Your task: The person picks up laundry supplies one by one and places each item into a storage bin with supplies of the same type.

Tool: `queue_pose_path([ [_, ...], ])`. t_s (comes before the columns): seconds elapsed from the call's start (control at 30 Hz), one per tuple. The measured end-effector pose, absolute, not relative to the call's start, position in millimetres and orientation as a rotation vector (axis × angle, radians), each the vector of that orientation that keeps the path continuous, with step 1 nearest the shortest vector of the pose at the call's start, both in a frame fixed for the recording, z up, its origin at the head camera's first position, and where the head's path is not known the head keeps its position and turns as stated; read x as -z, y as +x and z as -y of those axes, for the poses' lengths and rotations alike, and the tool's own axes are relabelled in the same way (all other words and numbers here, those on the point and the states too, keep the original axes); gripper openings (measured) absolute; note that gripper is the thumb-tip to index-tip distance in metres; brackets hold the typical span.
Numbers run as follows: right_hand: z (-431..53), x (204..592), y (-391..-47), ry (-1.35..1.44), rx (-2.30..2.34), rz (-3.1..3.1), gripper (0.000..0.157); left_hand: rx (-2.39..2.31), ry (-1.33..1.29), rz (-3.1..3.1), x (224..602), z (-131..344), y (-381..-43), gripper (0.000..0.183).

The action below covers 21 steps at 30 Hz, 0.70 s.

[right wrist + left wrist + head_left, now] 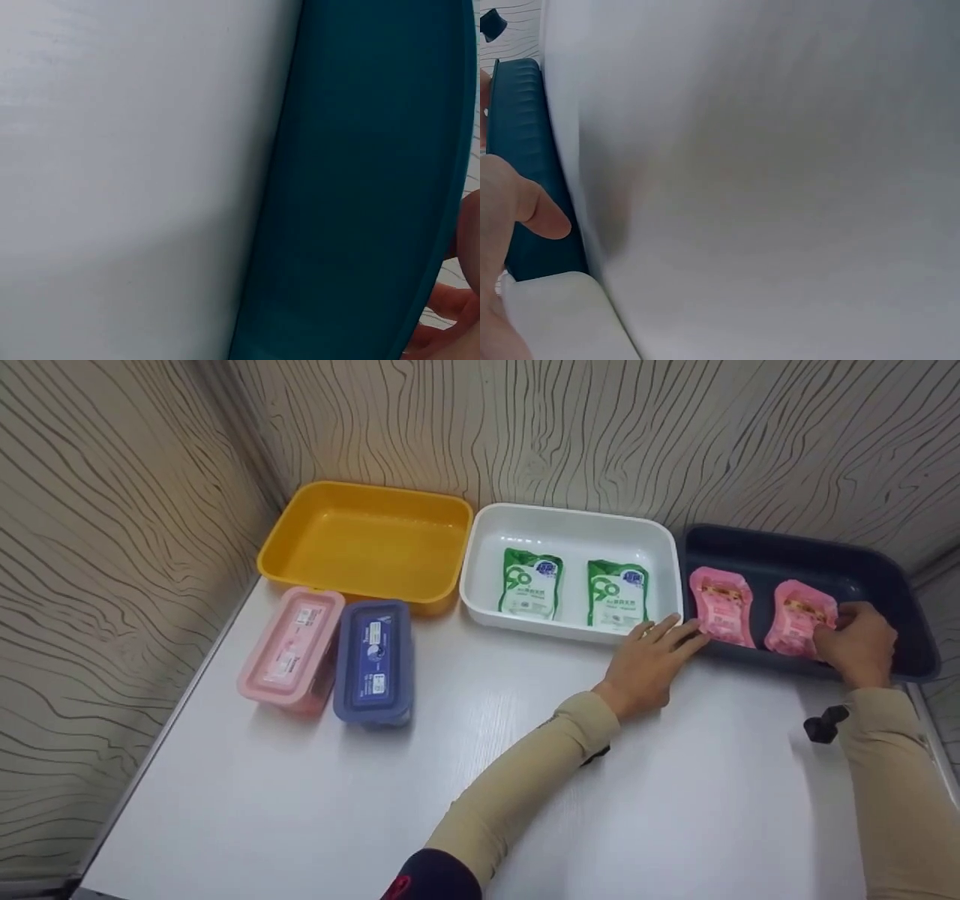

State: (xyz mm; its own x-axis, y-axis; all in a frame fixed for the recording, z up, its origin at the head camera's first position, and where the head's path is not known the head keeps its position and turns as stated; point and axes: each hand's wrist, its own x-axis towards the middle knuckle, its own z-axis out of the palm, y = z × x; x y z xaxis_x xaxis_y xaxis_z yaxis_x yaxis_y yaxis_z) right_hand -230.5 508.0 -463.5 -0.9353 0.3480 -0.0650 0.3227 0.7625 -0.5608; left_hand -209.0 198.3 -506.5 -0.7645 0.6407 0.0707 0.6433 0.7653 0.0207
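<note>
Pink waisted plastic pouch (796,619), right edge pinched by right hand (861,645), lies in dark navy plastic tray (874,576) beneath the grip. Left hand (646,667), left of it, fingers extended. Pouch probably soft, slippery, lightish; best held by its side edge.

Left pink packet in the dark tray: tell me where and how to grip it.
Pinch the left pink packet across its narrowed middle, probably best from above. Its two sides curve inward there, offering a natural hold, while the walls of the dark tray would hinder a low approach from the side.
</note>
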Motion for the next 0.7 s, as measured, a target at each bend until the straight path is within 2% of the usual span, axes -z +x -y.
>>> queue_pose_path([
  [0.4,-471.6,445.2,-218.2,-0.356,-0.94,2.784,0.056,0.148,-1.101,2.97,490.4,-190.1,-212.8,0.076],
  [0.7,-435.6,439.0,-197.6,-0.265,-0.965,2.638,0.045,0.32,-1.022,2.863,488.9,-168.8,-208.1,0.058],
])
